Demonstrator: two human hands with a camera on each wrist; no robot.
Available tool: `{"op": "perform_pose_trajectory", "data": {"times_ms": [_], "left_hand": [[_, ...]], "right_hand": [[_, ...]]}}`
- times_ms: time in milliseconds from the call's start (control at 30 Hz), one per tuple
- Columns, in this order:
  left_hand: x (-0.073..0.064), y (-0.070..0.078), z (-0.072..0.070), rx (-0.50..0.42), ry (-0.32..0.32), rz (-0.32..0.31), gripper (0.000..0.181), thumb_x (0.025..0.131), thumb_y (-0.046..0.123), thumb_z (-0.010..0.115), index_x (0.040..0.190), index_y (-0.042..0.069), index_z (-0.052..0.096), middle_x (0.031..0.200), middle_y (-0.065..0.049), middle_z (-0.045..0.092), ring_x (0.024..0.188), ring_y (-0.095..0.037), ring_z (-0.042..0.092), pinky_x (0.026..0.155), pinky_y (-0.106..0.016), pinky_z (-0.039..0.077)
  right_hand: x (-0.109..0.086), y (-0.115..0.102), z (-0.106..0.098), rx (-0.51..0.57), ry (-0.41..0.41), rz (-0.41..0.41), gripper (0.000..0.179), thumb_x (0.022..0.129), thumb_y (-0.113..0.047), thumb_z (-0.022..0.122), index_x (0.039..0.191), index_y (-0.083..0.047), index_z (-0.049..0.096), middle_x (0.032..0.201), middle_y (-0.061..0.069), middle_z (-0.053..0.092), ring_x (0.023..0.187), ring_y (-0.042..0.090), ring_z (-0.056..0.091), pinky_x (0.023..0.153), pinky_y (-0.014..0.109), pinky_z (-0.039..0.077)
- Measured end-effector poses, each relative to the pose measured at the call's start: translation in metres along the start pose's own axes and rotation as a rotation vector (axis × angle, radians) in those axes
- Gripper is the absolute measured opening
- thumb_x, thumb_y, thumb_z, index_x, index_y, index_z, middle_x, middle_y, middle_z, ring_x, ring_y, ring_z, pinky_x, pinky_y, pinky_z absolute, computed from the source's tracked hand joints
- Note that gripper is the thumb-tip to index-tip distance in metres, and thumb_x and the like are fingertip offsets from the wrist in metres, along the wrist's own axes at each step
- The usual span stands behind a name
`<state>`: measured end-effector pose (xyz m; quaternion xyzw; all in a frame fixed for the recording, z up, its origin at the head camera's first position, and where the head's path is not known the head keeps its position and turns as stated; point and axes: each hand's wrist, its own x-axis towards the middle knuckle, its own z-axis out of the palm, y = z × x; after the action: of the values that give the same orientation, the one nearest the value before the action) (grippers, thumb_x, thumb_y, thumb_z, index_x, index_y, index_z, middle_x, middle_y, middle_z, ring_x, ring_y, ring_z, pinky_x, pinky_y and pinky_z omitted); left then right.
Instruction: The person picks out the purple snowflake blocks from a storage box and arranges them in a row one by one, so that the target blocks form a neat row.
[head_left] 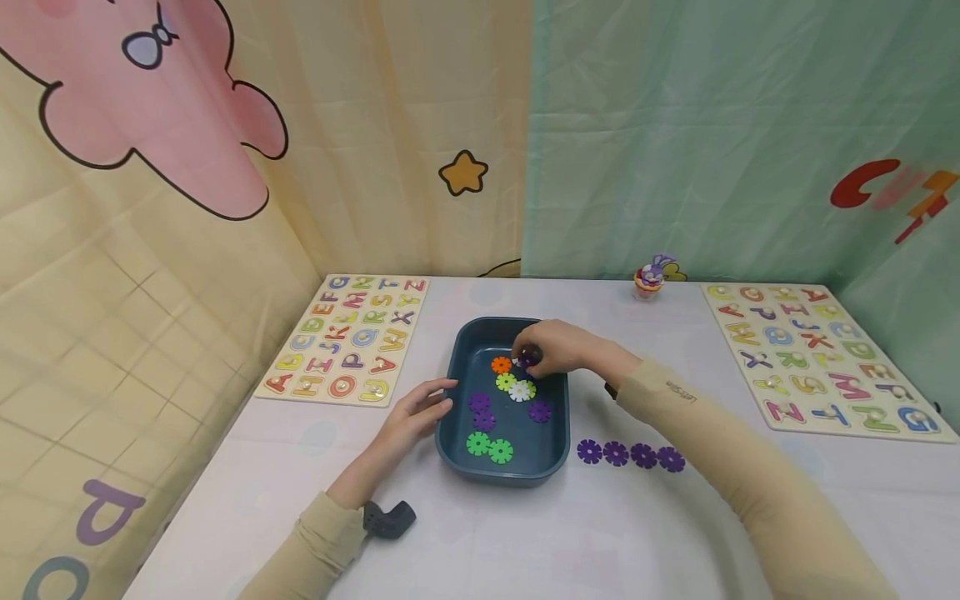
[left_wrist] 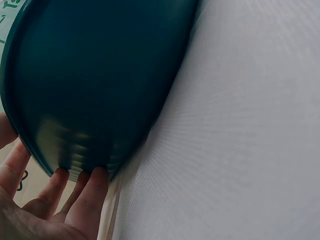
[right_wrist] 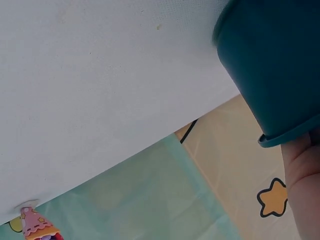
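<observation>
A dark teal plastic basin (head_left: pixel 501 477) stands on the table with several notched snowflake discs in it: green (head_left: pixel 500 451), purple (head_left: pixel 539 411), orange (head_left: pixel 501 365), yellow (head_left: pixel 506 382) and white (head_left: pixel 520 391). My right hand (head_left: pixel 558 346) reaches over the far right rim and pinches a purple snowflake disc (head_left: pixel 529 357), partly hidden by the fingers. My left hand (head_left: pixel 415 413) touches the basin's left outer wall with extended fingers, as the left wrist view shows (left_wrist: pixel 65 200). In the right wrist view the basin rim (right_wrist: pixel 290 136) hides the right fingertips.
A row of several purple snowflake discs (head_left: pixel 630 454) lies right of the basin. Letter puzzle boards lie at the left (head_left: pixel 352 342) and right (head_left: pixel 825 358). A small rabbit figure (head_left: pixel 651 277) stands near the back edge, with printed curtains (head_left: pixel 420 100) behind.
</observation>
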<state>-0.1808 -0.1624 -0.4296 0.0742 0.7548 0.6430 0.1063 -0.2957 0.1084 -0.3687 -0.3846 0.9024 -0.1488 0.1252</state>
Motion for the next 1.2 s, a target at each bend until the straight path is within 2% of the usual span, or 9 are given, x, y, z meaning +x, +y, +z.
{"op": "perform_pose_trajectory", "data": {"times_ms": [200,400,633,900,1200], "left_hand": [[0.000,0.001,0.000,0.002,0.001,-0.006,0.041,0.090,0.036,0.062,0.128,0.023,0.055,0.142,0.002,0.043,0.131,-0.028,0.038,0.100,-0.053,0.037],[0.000,0.001,0.001,0.005,0.005,-0.002,0.041,0.090,0.036,0.062,0.128,0.023,0.056,0.142,0.001,0.042,0.132,-0.028,0.038,0.099,-0.053,0.038],[0.000,0.002,0.001,0.011,0.004,-0.006,0.042,0.090,0.037,0.062,0.129,0.024,0.055,0.143,0.002,0.041,0.132,-0.028,0.037,0.100,-0.053,0.038],[0.001,-0.001,-0.001,0.015,-0.001,-0.018,0.042,0.090,0.037,0.062,0.129,0.023,0.055,0.143,0.001,0.042,0.132,-0.028,0.037,0.100,-0.053,0.037],[0.000,-0.001,-0.001,0.012,-0.012,-0.015,0.043,0.090,0.037,0.061,0.130,0.021,0.054,0.143,0.000,0.041,0.133,-0.029,0.036,0.101,-0.052,0.036]], "right_hand": [[-0.017,-0.001,-0.012,-0.003,0.083,-0.052,0.032,0.082,-0.015,0.071,0.112,-0.007,0.067,0.105,0.004,0.065,0.090,0.017,0.058,0.087,0.037,0.050],[-0.041,-0.001,-0.025,0.008,0.137,-0.070,0.029,0.082,-0.010,0.070,0.111,-0.006,0.067,0.108,0.005,0.064,0.091,0.019,0.061,0.084,0.037,0.052],[-0.079,0.004,-0.033,0.054,0.172,-0.021,0.028,0.083,-0.010,0.068,0.112,-0.008,0.066,0.110,0.003,0.064,0.098,0.020,0.062,0.084,0.037,0.052],[-0.128,0.019,-0.030,0.084,0.200,0.047,0.027,0.082,-0.009,0.071,0.109,-0.011,0.067,0.104,0.001,0.067,0.096,0.019,0.062,0.080,0.036,0.054],[-0.174,0.031,-0.012,0.051,0.225,0.092,0.030,0.081,-0.011,0.072,0.110,-0.014,0.067,0.107,-0.003,0.067,0.097,0.017,0.062,0.078,0.035,0.054]]}}
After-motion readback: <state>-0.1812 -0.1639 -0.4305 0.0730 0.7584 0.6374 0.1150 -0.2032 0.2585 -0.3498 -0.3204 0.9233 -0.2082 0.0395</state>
